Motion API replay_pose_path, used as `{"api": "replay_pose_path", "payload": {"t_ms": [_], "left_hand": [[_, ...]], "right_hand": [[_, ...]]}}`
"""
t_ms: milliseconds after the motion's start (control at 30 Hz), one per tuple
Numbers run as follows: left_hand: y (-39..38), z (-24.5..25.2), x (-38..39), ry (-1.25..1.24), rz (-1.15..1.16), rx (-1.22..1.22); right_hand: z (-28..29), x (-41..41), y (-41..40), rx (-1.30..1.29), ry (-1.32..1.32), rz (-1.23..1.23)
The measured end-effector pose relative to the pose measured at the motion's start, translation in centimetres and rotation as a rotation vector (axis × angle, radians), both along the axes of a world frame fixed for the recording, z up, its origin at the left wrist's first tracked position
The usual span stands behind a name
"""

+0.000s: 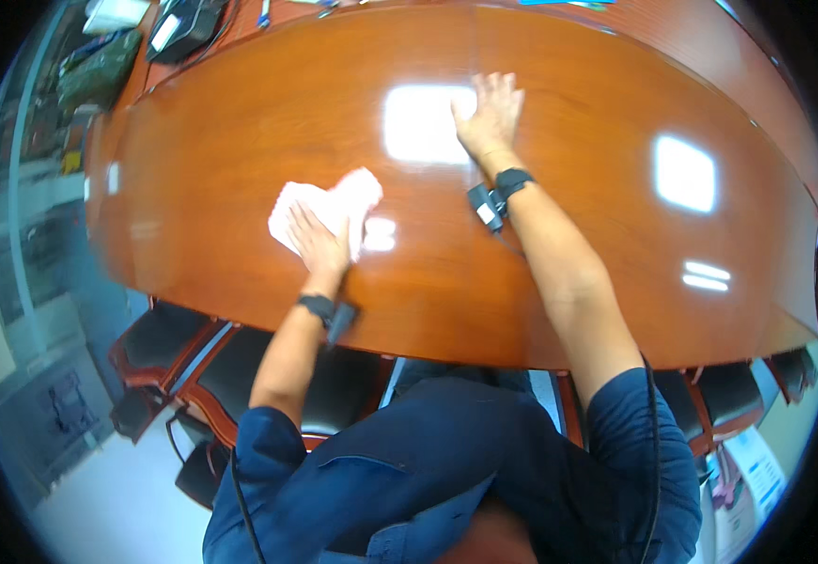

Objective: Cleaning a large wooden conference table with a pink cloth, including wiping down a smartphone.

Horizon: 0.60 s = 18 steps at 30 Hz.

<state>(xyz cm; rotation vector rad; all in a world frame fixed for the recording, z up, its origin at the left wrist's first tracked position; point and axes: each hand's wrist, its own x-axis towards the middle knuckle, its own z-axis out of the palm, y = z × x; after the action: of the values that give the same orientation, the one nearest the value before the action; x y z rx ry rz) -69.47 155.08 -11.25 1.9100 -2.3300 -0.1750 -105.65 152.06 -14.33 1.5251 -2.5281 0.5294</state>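
Observation:
Under the palm of my left hand [318,243] a pale pink cloth [356,190] is held down, crumpled, against the polished wooden table [239,127]. The fingers of that hand lie over the cloth's left part. My right hand [493,113] rests farther out on the bare tabletop, palm down, with its fingers slightly apart and nothing in them. It overlaps the right edge of a bright light reflection. Each wrist wears a black strap with a small dark device, one at the right wrist [486,204] and a blurred one at the left wrist [340,323].
Black-seated wooden chairs [239,366] line the near table edge, on both sides of me. A black boxy device [185,32] with cables and a green bag [102,70] sit at the far left. Glass panels [21,176] stand left. Dark cables run along my sleeves.

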Motion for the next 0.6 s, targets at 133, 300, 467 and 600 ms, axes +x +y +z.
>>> {"api": "replay_pose_path", "payload": {"t_ms": [133, 300, 467, 600], "left_hand": [[10.0, 1.6, -8.2, 0.027, -0.24, 0.106], [15.4, 4.5, -19.6, 0.016, -0.693, 0.325], [21.2, 1.7, -24.0, 0.185, -1.093, 0.318], [20.7, 5.2, -23.5, 0.326, -1.403, 0.53]], "right_hand": [[11.2, 3.9, 8.9, 0.177, -0.768, 0.218], [6.4, 4.5, 27.2, -0.032, -0.426, -0.05], [7.6, 5.4, 35.0, 0.077, -0.218, -0.325], [6.9, 6.3, 38.5, 0.05, -0.195, -0.449]]}}
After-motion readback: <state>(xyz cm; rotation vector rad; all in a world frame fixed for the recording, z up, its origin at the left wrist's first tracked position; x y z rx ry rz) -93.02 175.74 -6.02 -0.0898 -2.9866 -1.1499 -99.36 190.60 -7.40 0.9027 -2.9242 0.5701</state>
